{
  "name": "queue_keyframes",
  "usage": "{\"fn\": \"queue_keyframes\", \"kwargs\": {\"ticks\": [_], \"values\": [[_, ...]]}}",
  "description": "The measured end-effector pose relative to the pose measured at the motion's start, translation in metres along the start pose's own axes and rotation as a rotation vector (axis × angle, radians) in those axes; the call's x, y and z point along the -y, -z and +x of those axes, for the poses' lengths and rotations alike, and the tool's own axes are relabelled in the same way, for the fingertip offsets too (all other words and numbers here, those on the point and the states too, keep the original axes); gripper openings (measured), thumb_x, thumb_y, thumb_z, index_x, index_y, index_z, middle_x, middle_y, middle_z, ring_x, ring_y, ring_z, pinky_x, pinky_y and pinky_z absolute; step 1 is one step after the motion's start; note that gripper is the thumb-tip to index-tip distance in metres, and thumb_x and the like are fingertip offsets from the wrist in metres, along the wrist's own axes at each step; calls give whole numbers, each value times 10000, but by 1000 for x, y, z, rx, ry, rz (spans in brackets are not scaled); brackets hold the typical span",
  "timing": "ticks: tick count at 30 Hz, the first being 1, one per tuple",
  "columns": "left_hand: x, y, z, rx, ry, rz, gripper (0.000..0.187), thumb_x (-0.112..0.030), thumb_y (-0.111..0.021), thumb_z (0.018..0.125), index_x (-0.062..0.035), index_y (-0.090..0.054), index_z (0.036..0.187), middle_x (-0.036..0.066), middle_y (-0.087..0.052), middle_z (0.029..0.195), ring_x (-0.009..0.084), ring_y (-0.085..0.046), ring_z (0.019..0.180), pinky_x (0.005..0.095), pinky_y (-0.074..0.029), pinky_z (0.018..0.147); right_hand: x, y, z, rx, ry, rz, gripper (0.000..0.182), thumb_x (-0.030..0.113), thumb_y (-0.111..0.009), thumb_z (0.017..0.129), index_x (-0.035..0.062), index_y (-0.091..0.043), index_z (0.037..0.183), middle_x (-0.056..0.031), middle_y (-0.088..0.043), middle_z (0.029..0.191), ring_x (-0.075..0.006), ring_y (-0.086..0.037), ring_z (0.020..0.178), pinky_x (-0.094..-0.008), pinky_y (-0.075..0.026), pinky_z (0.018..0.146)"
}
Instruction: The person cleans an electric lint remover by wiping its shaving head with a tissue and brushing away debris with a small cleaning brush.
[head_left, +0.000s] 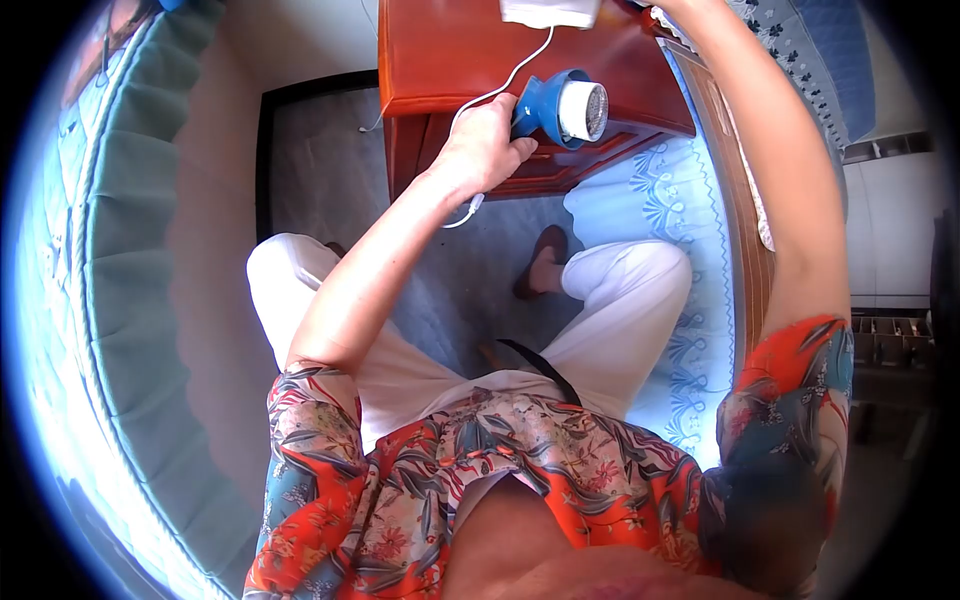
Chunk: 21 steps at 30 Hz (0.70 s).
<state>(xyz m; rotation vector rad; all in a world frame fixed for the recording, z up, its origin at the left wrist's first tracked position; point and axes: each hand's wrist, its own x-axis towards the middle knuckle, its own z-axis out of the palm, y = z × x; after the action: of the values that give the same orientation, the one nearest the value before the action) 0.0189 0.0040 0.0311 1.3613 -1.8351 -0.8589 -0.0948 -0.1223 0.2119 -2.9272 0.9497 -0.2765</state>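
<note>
My left hand (483,148) is closed around the handle of a blue fabric shaver (541,108), holding it up before the red wooden cabinet (440,60). The shaver's round white head with its metal mesh faces right. A thin white cable (517,68) runs from a white object (550,12) on the cabinet top down behind my left hand. Its white connector end (474,206) shows below my wrist. My right arm (790,160) reaches up along the right side; only the edge of that hand (672,4) shows at the top border, and its fingers are out of sight.
A light blue embroidered cloth (680,210) hangs at the right, beside a brown wooden panel (745,220). On the left stands a bed edge with a green pleated skirt (150,300). My knees are apart, with grey floor (440,270) between them.
</note>
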Motion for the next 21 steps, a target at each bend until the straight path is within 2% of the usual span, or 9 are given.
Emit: {"fn": "queue_keyframes", "kwargs": {"ticks": [2,5,8,9,11,14,17,18,21], "values": [[0,0,1,-12,7,-9,415,-201,-703,784,41,-554,1087,226,-642,930,353,-624,928,413,-473,838,4,1,-31,-119,28,-82,164,115,-591,805,12,-648,920,-161,-641,750,-240,-656,758,-337,-515,690],[1,-2,4,-24,5,-37,428,-203,-706,785,38,-559,1107,205,-647,887,321,-642,867,399,-484,803,18,-1,-64,165,-131,-31,125,110,-585,821,14,-644,875,-160,-635,738,-277,-650,730,-366,-505,660],[6,-7,8,-56,-15,-75,418,-197,-703,788,44,-558,1097,183,-645,826,274,-651,765,382,-501,743,24,-10,-84,99,-69,21,136,140,-579,844,21,-643,836,-175,-646,775,-336,-623,697,-407,-491,658],[6,-8,8,-70,-25,-89,413,-194,-703,789,47,-558,1091,175,-643,804,256,-652,726,375,-507,719,42,-1,-80,262,-314,-81,144,138,-561,847,34,-659,870,-173,-654,802,-335,-637,740,-405,-500,690],[4,-6,8,-44,-12,-60,387,-181,-697,795,56,-556,1066,154,-633,771,206,-632,633,349,-512,648,13,-21,-87,41,124,103,158,155,-558,859,34,-656,887,-172,-653,801,-354,-628,727,-406,-504,692],[5,-6,8,-28,-13,-43,381,-177,-695,798,59,-553,1061,147,-630,758,197,-626,610,342,-511,627,-7,-38,-86,0,266,65,140,127,-566,858,32,-651,916,-144,-654,753,-272,-624,620,-371,-507,629],[4,-4,7,17,28,-92,386,-171,-694,798,57,-552,1074,142,-628,751,197,-625,612,340,-507,615,20,-23,-90,256,-68,-128,149,143,-584,892,29,-658,952,-138,-666,799,-257,-663,744,-316,-516,693],[5,-5,7,23,25,-104,386,-168,-695,798,56,-552,1078,141,-627,749,196,-625,613,340,-506,610,18,-28,-94,179,-22,-114,152,119,-599,832,59,-669,952,-162,-657,836,-326,-647,775,-370,-509,708],[9,-6,7,44,36,-105,377,-157,-690,803,48,-555,1090,126,-626,747,182,-616,606,329,-498,587,18,-39,-98,117,145,-266,144,137,-600,797,103,-682,910,-136,-678,805,-297,-666,805,-415,-515,673]]}}
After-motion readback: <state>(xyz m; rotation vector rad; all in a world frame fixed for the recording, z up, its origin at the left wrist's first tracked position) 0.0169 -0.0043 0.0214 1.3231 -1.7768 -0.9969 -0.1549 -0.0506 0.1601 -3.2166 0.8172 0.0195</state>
